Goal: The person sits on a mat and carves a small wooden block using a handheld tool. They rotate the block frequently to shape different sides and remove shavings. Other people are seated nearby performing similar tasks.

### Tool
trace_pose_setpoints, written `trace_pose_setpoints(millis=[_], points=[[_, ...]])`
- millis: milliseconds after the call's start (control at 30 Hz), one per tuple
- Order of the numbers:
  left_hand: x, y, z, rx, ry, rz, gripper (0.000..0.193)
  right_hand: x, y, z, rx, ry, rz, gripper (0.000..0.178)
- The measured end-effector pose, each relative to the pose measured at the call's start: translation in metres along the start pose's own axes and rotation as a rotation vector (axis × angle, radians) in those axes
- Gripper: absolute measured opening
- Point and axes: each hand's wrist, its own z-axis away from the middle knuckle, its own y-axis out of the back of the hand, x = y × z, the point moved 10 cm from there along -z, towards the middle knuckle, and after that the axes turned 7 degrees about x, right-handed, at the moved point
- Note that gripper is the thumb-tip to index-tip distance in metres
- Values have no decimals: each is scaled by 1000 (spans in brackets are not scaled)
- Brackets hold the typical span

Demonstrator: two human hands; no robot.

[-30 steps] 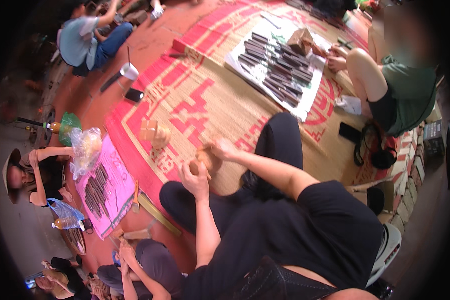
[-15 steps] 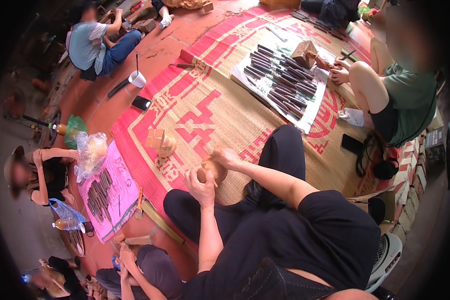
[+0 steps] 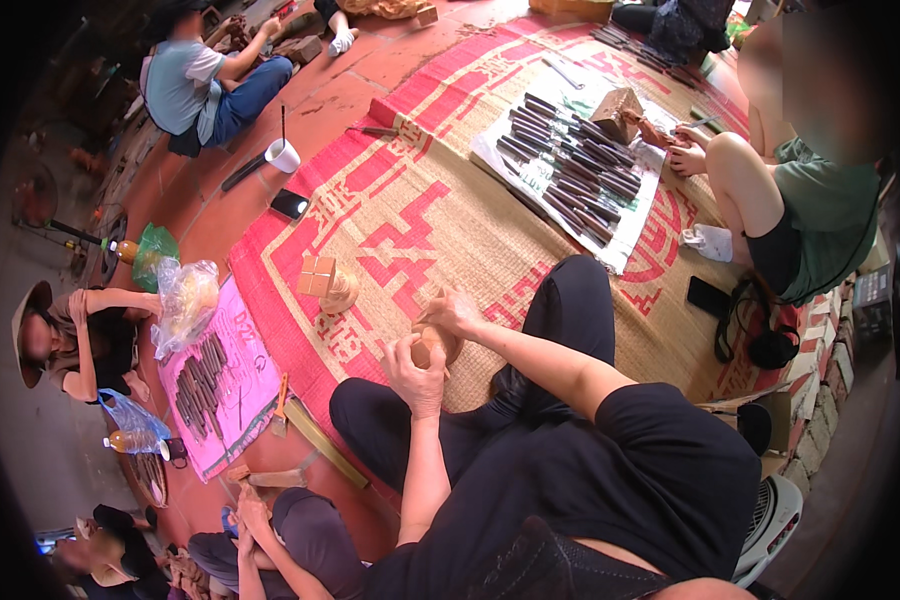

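Seated cross-legged on a mat, I hold a rounded light-brown piece, which looks like carved wood (image 3: 432, 352), between both hands above my lap. My left hand (image 3: 413, 378) is closed round its near left side, fingers curled over the edge. On the far side my right hand (image 3: 454, 313) is closed against the top of the same piece; whether it also holds a small tool is hidden. To the left of my hands, a similar pale piece with a square block top and a rounded lower part (image 3: 340, 290) stands on the mat.
Many dark-handled tools (image 3: 580, 165) lie on a white sheet ahead right, more on a pink sheet (image 3: 255, 345) at left. A phone (image 3: 290, 204), white cup (image 3: 283, 155) and brush (image 3: 281, 405) lie left. Other people sit around; one in green (image 3: 825, 205) works at right.
The view has shifted slightly. Both my hands stay on the wooden piece, which is tilted a little differently, and my left fingers have moved over its edge.
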Motion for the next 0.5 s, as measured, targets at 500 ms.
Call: trace_pose_setpoints(millis=[500], points=[[9,-2,2,-28,-44,9,30,14,-28,-1,-146,-143,-335,16]])
